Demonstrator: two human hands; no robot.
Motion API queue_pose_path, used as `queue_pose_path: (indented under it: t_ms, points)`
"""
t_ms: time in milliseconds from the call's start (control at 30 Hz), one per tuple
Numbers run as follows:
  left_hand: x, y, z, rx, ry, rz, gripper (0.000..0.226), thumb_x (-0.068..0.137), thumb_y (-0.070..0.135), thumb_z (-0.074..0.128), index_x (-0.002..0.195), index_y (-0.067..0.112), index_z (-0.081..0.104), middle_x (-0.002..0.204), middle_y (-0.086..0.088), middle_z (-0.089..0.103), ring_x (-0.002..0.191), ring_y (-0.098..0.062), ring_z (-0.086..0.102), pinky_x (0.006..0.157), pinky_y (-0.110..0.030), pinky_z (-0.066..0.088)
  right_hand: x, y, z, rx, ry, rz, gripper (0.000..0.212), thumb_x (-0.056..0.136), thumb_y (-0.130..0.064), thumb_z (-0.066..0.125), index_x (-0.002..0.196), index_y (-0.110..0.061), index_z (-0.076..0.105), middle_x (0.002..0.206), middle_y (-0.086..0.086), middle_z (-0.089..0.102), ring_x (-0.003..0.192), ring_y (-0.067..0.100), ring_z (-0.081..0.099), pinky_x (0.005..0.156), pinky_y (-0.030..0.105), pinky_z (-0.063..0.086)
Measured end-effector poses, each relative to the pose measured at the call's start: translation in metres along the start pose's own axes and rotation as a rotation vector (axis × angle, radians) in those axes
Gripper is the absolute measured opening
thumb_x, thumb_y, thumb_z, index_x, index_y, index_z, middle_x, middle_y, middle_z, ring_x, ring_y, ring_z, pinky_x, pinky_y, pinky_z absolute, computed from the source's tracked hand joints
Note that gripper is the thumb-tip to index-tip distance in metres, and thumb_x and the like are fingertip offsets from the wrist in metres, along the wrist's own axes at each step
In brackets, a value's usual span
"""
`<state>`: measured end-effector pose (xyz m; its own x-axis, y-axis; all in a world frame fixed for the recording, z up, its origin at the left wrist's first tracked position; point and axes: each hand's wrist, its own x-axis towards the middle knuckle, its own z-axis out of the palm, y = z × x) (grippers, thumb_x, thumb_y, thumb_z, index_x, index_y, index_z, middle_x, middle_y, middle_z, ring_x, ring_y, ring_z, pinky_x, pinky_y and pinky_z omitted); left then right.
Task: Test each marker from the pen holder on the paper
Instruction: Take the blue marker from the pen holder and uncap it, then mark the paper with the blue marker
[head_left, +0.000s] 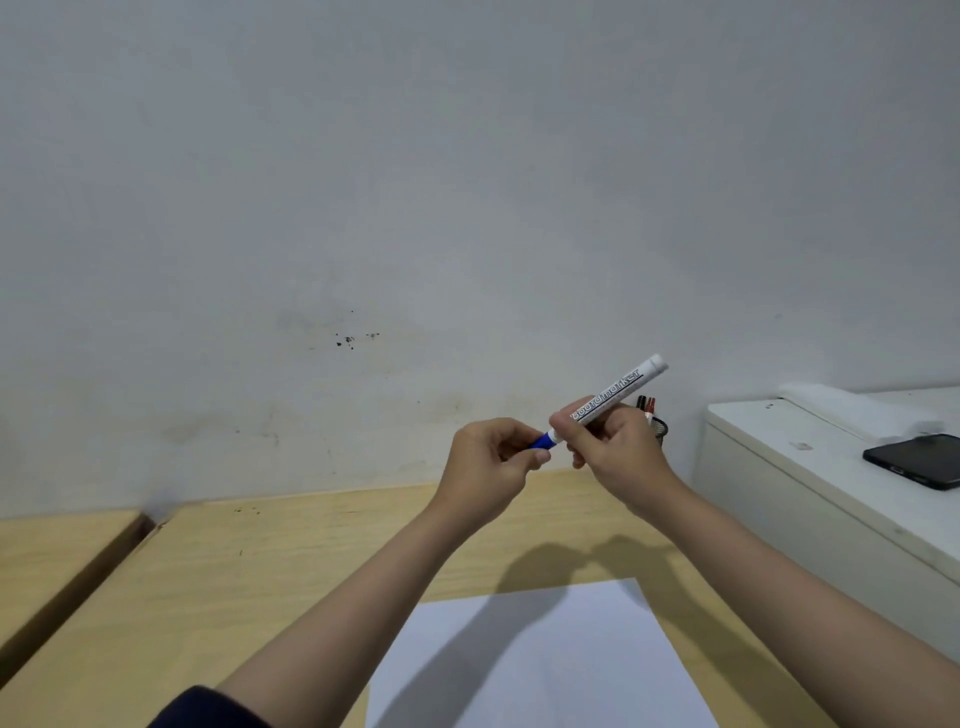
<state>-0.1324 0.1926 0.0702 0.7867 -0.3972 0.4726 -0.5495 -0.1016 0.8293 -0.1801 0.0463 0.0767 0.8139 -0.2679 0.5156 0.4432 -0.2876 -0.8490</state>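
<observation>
I hold a white board marker (618, 389) with a blue cap (544, 441) up in the air above the wooden desk. My right hand (613, 452) grips the white barrel, which points up to the right. My left hand (491, 462) pinches the blue cap at the marker's lower left end. A blank white sheet of paper (540, 660) lies flat on the desk below my arms. A dark mesh pen holder (660, 428) stands behind my right hand, mostly hidden, with red and dark marker tips (647, 401) poking out.
The light wooden desk (270, 566) meets a grey-white wall at its back edge. A gap (78, 582) splits the desk on the left. A white cabinet (810, 467) stands at the right with a black phone (917, 460) on top.
</observation>
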Motion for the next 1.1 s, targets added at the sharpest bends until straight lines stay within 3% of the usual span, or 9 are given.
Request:
queue_pose_path:
  t_ms: [133, 267, 333, 433, 600, 667, 800, 933, 1100]
  points:
    - [0.002, -0.016, -0.009, 0.016, -0.128, -0.074, 0.011, 0.084, 0.002, 0.059, 0.085, 0.005, 0.070, 0.065, -0.004, 0.067, 0.058, -0.010, 0.063, 0.069, -0.028, 0.051, -0.001, 0.013, 0.001, -0.008, -0.129, -0.036, 0.007, 0.086, -0.008, 0.063, 0.080, -0.006, 0.065, 0.071, 0.005, 0.061, 0.060, 0.011, 0.054, 0.054, 0.022, 0.047]
    - [0.002, -0.040, -0.025, 0.042, -0.237, -0.163, 0.016, 0.088, 0.002, 0.055, 0.085, 0.006, 0.070, 0.067, -0.003, 0.066, 0.058, -0.007, 0.060, 0.070, -0.024, 0.049, 0.002, 0.023, 0.000, -0.013, -0.136, -0.045, 0.007, 0.086, -0.007, 0.064, 0.082, -0.002, 0.066, 0.073, 0.022, 0.062, 0.062, 0.020, 0.053, 0.056, 0.027, 0.048]
    - [0.001, -0.057, -0.034, 0.135, -0.230, -0.200, 0.015, 0.085, 0.004, 0.059, 0.086, 0.011, 0.072, 0.073, -0.004, 0.068, 0.067, -0.010, 0.060, 0.070, -0.025, 0.046, 0.002, 0.032, -0.001, 0.044, -0.083, -0.010, 0.008, 0.086, -0.006, 0.063, 0.081, -0.008, 0.069, 0.067, 0.014, 0.064, 0.055, 0.018, 0.053, 0.053, 0.025, 0.048]
    - [-0.001, -0.086, -0.045, 0.285, -0.208, -0.291, 0.017, 0.080, 0.004, 0.064, 0.092, 0.012, 0.073, 0.086, -0.003, 0.070, 0.072, -0.007, 0.061, 0.064, -0.012, 0.046, -0.006, 0.048, 0.002, 0.109, -0.043, 0.059, 0.017, 0.086, 0.000, 0.059, 0.083, -0.012, 0.069, 0.054, -0.007, 0.060, 0.046, 0.010, 0.050, 0.049, 0.021, 0.047]
    - [-0.009, -0.124, -0.053, 0.493, -0.245, -0.395, 0.016, 0.071, 0.002, 0.066, 0.085, 0.010, 0.069, 0.080, -0.006, 0.067, 0.072, -0.016, 0.061, 0.056, -0.010, 0.045, -0.025, 0.073, 0.017, 0.156, -0.045, 0.164, 0.016, 0.086, 0.004, 0.059, 0.081, -0.009, 0.068, 0.049, -0.007, 0.060, 0.045, 0.007, 0.051, 0.048, 0.021, 0.047]
    - [-0.012, -0.135, -0.051, 0.518, -0.269, -0.414, 0.015, 0.071, 0.001, 0.065, 0.082, 0.010, 0.069, 0.082, -0.007, 0.068, 0.078, -0.019, 0.064, 0.063, -0.016, 0.049, -0.031, 0.079, 0.023, 0.169, -0.056, 0.193, 0.015, 0.086, 0.005, 0.058, 0.082, -0.007, 0.067, 0.049, -0.007, 0.062, 0.045, 0.006, 0.050, 0.048, 0.020, 0.047]
    - [-0.016, -0.147, -0.049, 0.463, -0.258, -0.413, 0.015, 0.071, 0.004, 0.067, 0.082, 0.014, 0.069, 0.093, -0.009, 0.072, 0.085, -0.022, 0.066, 0.077, -0.028, 0.051, -0.038, 0.084, 0.033, 0.214, -0.071, 0.232, 0.011, 0.084, 0.006, 0.061, 0.082, -0.002, 0.068, 0.052, -0.004, 0.061, 0.046, 0.008, 0.051, 0.047, 0.019, 0.047]
    - [-0.026, -0.151, -0.053, 0.364, -0.225, -0.475, 0.036, 0.070, 0.009, 0.073, 0.104, 0.014, 0.062, 0.088, -0.004, 0.064, 0.077, -0.017, 0.061, 0.077, -0.026, 0.049, -0.045, 0.084, 0.043, 0.228, -0.089, 0.277, 0.009, 0.080, 0.000, 0.068, 0.082, -0.007, 0.072, 0.057, 0.000, 0.065, 0.047, 0.014, 0.056, 0.050, 0.021, 0.050]
    - [-0.057, -0.134, -0.076, 0.190, -0.080, -0.466, 0.025, 0.077, 0.015, 0.072, 0.100, 0.014, 0.064, 0.088, -0.001, 0.064, 0.068, -0.006, 0.059, 0.057, -0.008, 0.046, -0.051, 0.080, 0.062, 0.221, -0.114, 0.315, 0.003, 0.078, -0.003, 0.070, 0.081, -0.003, 0.071, 0.058, 0.001, 0.065, 0.050, 0.016, 0.055, 0.050, 0.023, 0.050]
